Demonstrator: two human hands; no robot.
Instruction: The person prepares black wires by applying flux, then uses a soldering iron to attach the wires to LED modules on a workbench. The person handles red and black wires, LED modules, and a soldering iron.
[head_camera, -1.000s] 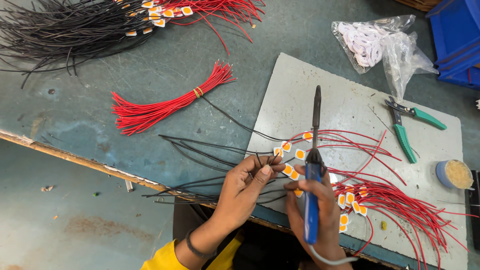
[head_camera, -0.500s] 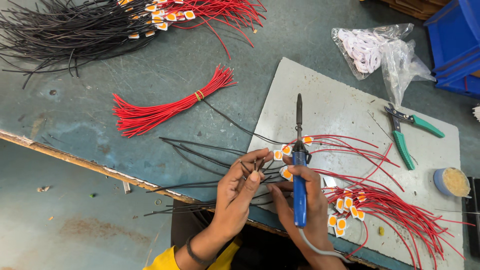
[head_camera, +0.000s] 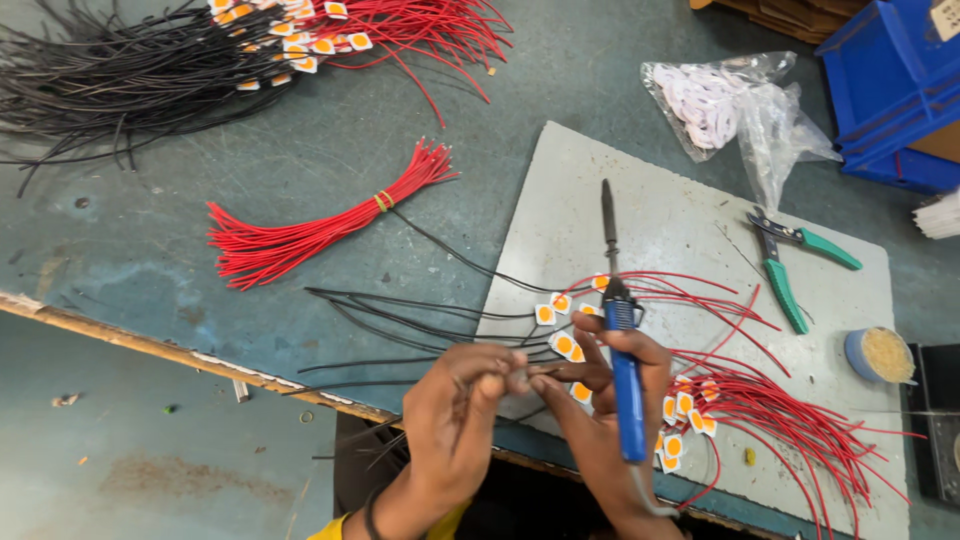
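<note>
Our left hand (head_camera: 455, 420) pinches a black wire (head_camera: 400, 305) at its end, while the right hand (head_camera: 600, 400) grips a blue iron (head_camera: 622, 370) and meets that tip; we judge soldering is in hand, needing a steady touch. Small orange chips (head_camera: 560, 343) lie beside them on the grey board (head_camera: 680, 210).

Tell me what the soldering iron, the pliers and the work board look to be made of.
Soldering iron, in the right hand: glossy blue handle, likely plastic; dark, dull metal shaft.
Pliers: dark metal jaws; green grips, probably rubbery plastic with a soft sheen.
Board: flat, pale grey, matte and scuffed; could be painted metal or cement sheet, unclear.
</note>
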